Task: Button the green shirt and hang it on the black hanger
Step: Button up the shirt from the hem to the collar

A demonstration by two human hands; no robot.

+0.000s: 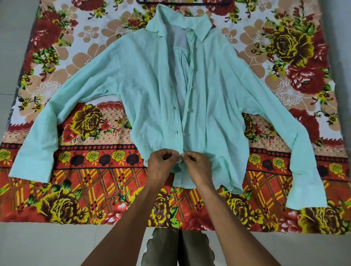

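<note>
Your shirt (152,91) is plain pale mint green; the hanger (182,3) is black. Your sheet (95,182) has red and yellow roses, peach blossoms, and an orange-red plaid band with yellow lines.

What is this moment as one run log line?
step: buttoning | both hands pinch green shirt hem placket | upper front open | black hanger untouched

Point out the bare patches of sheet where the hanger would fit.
Floral sheet lies bare below the green shirt hem, either side of the arms, and beside the collar. Crowded: the hem, where left hand and right hand pinch it; black hanger above the collar.
</note>
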